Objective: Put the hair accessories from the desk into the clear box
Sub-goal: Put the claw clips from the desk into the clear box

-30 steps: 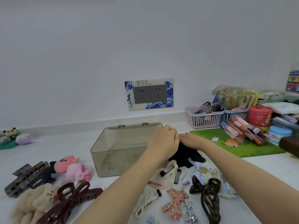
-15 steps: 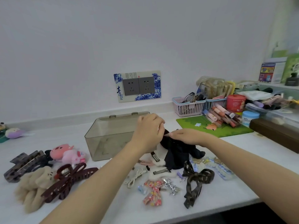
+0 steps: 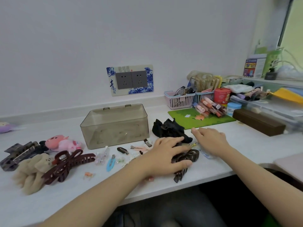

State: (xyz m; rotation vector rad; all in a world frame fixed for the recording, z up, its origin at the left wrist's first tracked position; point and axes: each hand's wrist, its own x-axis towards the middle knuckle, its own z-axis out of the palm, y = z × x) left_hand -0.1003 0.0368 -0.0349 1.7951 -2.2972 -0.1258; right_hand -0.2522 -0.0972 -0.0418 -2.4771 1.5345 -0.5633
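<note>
Since half a second ago both hands have come down off the black scrunchie (image 3: 170,129); it now lies loose on the white desk (image 3: 213,161), just right of the clear box (image 3: 114,125), not inside. The box looks empty through its tinted wall, so I judge the task barely begun. My left hand (image 3: 165,156) lies palm down with fingers spread wide over the dark brown claw clip (image 3: 185,161) near the desk edge, thumb touching its near side; no closed grasp yet. My right hand (image 3: 209,141) hovers at 3 o'clock of the left, fingers loosely curled and narrow, holding nothing that I can make out; small clear-wrapped pieces lie beneath it, too blurred to name. Taking the box as dial centre: scrunchie at 3, plush pink clip (image 3: 63,143) at 9, maroon bow claw clip (image 3: 68,163) and beige plush scrunchie (image 3: 32,171) at 8, grey claw clip (image 3: 18,153) further out at 9, blue snap clip (image 3: 110,163) at 6 amid scattered small clips. Reading: the target has switched from scrunchie to brown claw clip. Next move calls for closing the left fingers around the clip and lifting it toward 10 o'clock over the box rim. Risk: the teeth may snag small clips lying beside it
</note>
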